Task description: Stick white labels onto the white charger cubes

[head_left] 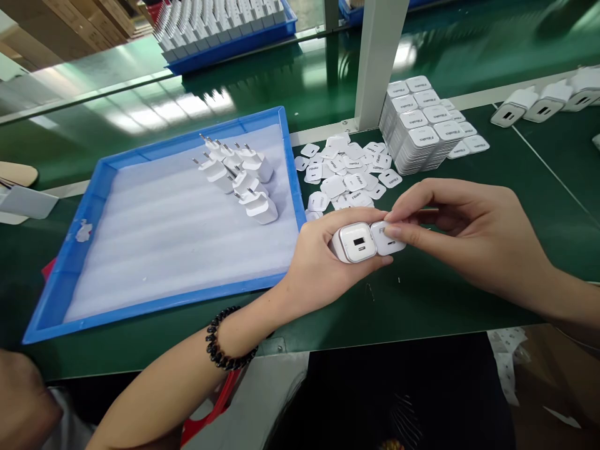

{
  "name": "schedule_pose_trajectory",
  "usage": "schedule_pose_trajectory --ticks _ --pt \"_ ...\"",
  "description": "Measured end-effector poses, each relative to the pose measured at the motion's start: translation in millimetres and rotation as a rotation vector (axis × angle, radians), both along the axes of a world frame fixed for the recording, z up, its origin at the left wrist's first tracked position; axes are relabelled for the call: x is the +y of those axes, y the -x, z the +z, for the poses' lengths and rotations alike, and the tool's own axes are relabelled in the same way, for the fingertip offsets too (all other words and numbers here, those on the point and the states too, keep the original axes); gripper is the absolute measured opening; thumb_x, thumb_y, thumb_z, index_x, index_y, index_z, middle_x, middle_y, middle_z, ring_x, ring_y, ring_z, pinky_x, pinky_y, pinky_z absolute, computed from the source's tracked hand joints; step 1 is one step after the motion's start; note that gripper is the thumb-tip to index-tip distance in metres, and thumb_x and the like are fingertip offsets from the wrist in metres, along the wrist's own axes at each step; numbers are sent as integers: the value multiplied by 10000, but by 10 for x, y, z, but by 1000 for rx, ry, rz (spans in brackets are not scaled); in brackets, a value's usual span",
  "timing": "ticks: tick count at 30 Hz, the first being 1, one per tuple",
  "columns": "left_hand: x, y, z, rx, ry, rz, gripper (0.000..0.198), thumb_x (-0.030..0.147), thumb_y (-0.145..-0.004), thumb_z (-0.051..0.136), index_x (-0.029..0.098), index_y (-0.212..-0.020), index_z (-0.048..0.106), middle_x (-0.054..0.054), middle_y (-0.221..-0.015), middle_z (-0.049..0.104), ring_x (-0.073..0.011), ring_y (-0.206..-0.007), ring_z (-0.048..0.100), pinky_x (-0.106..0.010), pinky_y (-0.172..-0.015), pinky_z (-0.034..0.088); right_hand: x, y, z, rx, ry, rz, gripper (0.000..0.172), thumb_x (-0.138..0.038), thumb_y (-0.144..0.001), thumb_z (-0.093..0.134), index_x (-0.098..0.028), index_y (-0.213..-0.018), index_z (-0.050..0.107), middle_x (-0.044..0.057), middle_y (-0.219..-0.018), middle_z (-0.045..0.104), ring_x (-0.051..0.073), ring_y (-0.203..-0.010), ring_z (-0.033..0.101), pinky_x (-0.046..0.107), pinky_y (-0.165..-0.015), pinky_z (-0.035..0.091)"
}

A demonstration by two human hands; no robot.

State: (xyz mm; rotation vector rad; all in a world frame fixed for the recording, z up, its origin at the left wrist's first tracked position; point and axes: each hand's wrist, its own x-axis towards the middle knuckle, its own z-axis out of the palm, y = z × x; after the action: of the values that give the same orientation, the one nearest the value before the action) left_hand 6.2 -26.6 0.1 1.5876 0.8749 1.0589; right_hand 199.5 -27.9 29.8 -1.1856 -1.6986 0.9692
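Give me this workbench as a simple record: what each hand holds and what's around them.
Left hand: holds a white charger, two openings facing the camera
Right hand: pinches the lettered white piece beside it
Blue tray: several white plugs, prongs showing
Loose pile: white plates, scattered
Stack: white lettered pieces, neat columns

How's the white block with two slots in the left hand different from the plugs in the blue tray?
The held block shows its two-slot end, while the tray plugs show their prongs. The left hand grips the held block; the tray plugs rest in the blue tray. Both are white with rounded edges.
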Motion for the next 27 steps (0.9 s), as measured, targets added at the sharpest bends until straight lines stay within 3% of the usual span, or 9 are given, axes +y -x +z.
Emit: schedule_pose_trajectory --ticks 10,14,16,18,22,27 --pt "-5 0 -44 40 -110 -12 368 186 -713 870 212 -1063 758 -55 -1110 783 -217 -1045 733 -314 -915 590 9 3 7 -39 35 16 166 -333 -781 824 -239 -728 698 3 -736 686 169 -691 615 310 -646 544" --pt "0 4 -37 29 -125 -15 394 165 -693 884 199 -1066 757 -61 -1127 779 -209 -1055 733 -296 -928 592 52 -24 -13 -44 64 -28 207 -344 -722 855 -248 -790 684 12 -822 601 160 -709 547 285 -583 525" --pt "7 5 -28 21 -109 -16 386 175 -699 882 193 -1063 756 -66 -1137 777 -212 -1066 733 -299 -933 597 95 -46 -43 -14 144 -25 308 -341 -677 882 -256 -896 681 17 -890 565 173 -795 545 269 -597 530" --pt "13 7 -19 3 -89 -16 373 181 -704 878 195 -1056 755 -63 -1139 778 -216 -1075 733 -307 -941 602 140 -60 -80 69 297 75 358 -353 -703 868 -257 -984 668 21 -972 605 190 -915 589 272 -683 551" --pt "18 10 -18 -38 -79 -32 365 174 -704 879 205 -1046 753 -49 -1108 787 -216 -1062 739 -321 -946 609 193 -50 -133 301 589 303 252 -356 -828 780 -249 -1020 656 15 -998 726 179 -910 686 288 -743 555" --pt "12 17 -30 -60 -106 -91 398 166 -680 898 214 -1050 758 -43 -1107 790 -215 -1043 746 -333 -959 614 206 -55 -101 343 617 311 248 -276 -769 837 -234 -934 657 0 -913 762 163 -858 713 261 -700 552"
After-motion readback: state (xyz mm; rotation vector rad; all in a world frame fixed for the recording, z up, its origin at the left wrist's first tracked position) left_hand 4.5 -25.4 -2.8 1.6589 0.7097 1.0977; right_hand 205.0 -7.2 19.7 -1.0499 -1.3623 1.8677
